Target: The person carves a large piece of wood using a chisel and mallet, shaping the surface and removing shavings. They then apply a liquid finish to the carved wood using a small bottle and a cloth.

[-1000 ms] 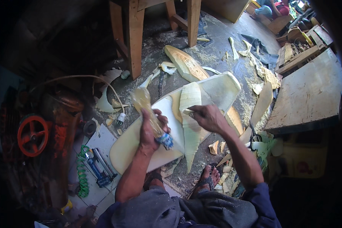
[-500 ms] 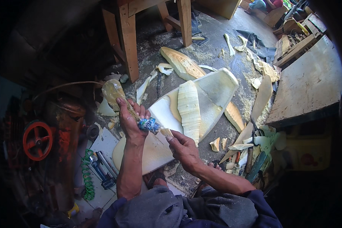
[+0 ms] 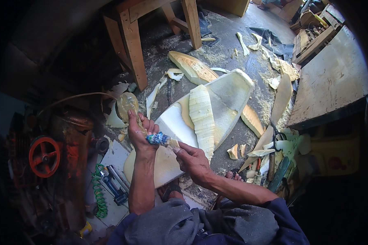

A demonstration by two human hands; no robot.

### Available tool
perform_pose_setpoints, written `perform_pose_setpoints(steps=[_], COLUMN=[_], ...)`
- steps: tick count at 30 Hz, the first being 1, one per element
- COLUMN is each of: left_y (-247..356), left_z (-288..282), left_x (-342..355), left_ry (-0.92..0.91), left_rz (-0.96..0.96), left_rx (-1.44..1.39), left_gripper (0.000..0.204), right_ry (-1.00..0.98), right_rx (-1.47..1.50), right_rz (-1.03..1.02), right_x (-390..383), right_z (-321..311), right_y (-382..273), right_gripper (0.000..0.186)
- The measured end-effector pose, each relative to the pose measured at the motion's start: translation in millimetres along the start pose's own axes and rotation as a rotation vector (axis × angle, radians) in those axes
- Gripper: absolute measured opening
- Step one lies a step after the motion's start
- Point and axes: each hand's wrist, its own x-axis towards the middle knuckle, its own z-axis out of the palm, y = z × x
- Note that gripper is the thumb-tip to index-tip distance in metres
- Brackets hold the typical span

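My left hand [image 3: 142, 132] is closed around the neck of a translucent yellowish bulb-shaped container [image 3: 127, 104], held tilted with its rounded end up and to the left. Blue printed plastic wrapping [image 3: 158, 139] covers the lower end of that neck. A short pale flat tip [image 3: 173, 143] sticks out beyond the wrapping. The thumb and fingers of my right hand [image 3: 194, 163] are pinched at this tip. Beneath both hands lies a large white-and-cream foam slab [image 3: 229, 108], with a ridged pale-yellow foam strip [image 3: 202, 118] across it.
An orange-brown machine with a red handwheel [image 3: 44, 157] stands at left. Close by lie a green coiled hose [image 3: 100, 196] and a blue tool [image 3: 115, 190]. A wooden stool [image 3: 133, 49] is at the back. Foam offcuts [image 3: 192, 69] litter the floor; a pale board [image 3: 335, 81] leans at right.
The container's rounded end has tipped slightly right and down, looking rounder. Both hands have shifted a little left. The whole view has moved slightly; the foam pieces lie as before.
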Motion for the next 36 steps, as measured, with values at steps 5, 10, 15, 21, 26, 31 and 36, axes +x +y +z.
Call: perform_pose_setpoints(steps=[5,10,15,21,26,31,36], left_y=[-0.8,-2.5,-10.4,-16.3,2.0,42.4,23.2], left_z=[8.5,19.2,19.7,-2.8,-32.2,-63.8,-73.2], left_x=[-4.3,-13.9,-10.9,-12.5,13.9,97.6,133.7], left_ry=[0.062,0.105,0.153,-0.001,-0.161,-0.199,-0.426], left_rz=[0.027,0.089,0.306,0.239,0.141,-0.245,-0.599], left_rx=[0.048,0.169,0.343,0.172,0.297,1.038,1.176], left_gripper=[0.044,0.046,0.049,0.051,0.053,0.054,0.054], right_ry=[-0.010,-0.009,-0.128,-0.371,-0.286,-0.168,0.152], right_rx=[0.127,0.285,0.361,0.433,0.421,0.461,-0.019], right_rz=[0.039,0.090,0.106,0.059,0.001,-0.278,-0.527], right_x=[5.4,8.4,4.8,-3.6,-3.1,-9.3,-12.1], right_z=[-6.1,-9.4,-16.7,-37.6,-54.7,-83.8,-108.1], right_y=[4.2,5.0,-4.9,-18.9,-33.0,-62.0,-69.1], right_gripper=[0.043,0.044,0.041,0.035,0.036,0.045,0.074])
